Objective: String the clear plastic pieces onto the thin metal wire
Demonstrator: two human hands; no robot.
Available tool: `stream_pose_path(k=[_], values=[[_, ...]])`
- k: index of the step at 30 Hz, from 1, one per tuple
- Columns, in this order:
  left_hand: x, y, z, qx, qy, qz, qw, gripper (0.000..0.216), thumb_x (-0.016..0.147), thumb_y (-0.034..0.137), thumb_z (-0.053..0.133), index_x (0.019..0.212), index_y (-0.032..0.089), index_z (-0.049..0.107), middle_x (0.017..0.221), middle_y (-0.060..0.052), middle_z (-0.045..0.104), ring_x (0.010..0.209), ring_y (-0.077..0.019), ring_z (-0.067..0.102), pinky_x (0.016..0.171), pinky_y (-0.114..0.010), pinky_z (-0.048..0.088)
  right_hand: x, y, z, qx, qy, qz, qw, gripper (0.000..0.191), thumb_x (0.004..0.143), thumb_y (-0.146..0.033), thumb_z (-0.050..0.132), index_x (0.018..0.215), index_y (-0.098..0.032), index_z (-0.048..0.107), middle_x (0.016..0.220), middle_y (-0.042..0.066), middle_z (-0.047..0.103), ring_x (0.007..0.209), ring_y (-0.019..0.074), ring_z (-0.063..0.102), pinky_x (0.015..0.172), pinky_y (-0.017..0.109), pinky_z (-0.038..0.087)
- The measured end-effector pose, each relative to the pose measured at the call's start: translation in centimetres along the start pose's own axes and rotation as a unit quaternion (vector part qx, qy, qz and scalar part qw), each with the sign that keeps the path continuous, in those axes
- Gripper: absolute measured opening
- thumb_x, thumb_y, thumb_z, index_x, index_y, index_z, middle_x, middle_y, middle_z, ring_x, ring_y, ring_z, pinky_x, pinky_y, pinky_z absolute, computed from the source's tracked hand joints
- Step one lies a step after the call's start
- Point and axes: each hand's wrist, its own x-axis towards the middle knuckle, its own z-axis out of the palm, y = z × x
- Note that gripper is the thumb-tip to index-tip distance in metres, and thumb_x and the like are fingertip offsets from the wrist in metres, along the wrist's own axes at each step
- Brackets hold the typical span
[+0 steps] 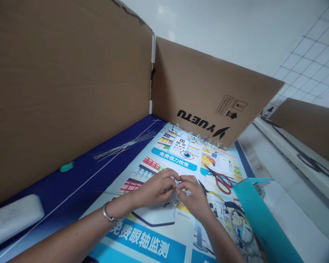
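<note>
My left hand point(159, 187) and my right hand point(192, 193) meet over the printed sheet, fingertips almost touching. Both pinch a small piece of thin wire with clear, shiny bits point(175, 201), which hangs partly below the fingers. Much of it is hidden by the fingers, so its exact kind does not show. Just beyond my right hand lie pliers point(217, 195) with a yellow handle, partly covered. Farther back rest scissors point(222, 181) with red handles. A coil of wire point(241, 227) lies to the right of my right forearm.
Cardboard walls point(71, 80) stand at the left and back. Several clear wire pieces point(199, 139) line the back wall's foot. Straight wires point(123, 147) lie on the blue cloth, near a green lump point(67, 167) and a white case point(15, 219). A teal box point(263, 219) stands at right.
</note>
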Motion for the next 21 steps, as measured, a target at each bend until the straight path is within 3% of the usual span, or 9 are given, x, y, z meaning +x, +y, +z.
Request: stream_pose_path(k=[7,14,21], values=[[0.0,-0.1,-0.6,-0.071,-0.001,-0.022,0.997,0.012,0.080,0.006,0.050,0.081,0.016,0.056,0.104,-0.007,0.053,0.103,-0.0182,0.049,0.089,-0.032,0.042,-0.1,0.2,0.3,0.041,0.013,0.012,0.999,0.021,0.067,-0.002,0.055,0.067,-0.021,0.062,0.093,0.003,0.062,0.094,0.0169,0.055,0.084,0.030,0.043],[-0.1,-0.3,-0.8,-0.073,-0.014,-0.009,0.997,0.013,0.083,0.010,0.050,0.084,0.017,0.062,0.103,-0.007,0.054,0.099,-0.0173,0.053,0.084,-0.029,0.045,0.0,-0.1,0.1,0.030,0.004,-0.002,1.000,0.020,0.067,-0.003,0.055,0.066,-0.022,0.062,0.091,0.003,0.063,0.093,0.0174,0.056,0.083,0.030,0.043],[-0.4,-0.2,-1.6,0.028,-0.018,-0.007,0.999,0.021,0.078,0.006,0.053,0.087,0.020,0.066,0.114,-0.008,0.053,0.111,-0.0226,0.046,0.093,-0.035,0.040,0.0,-0.1,-0.1,0.011,-0.015,-0.032,0.999,0.020,0.070,-0.003,0.054,0.069,-0.022,0.061,0.088,0.001,0.065,0.089,0.0167,0.056,0.081,0.030,0.042]])
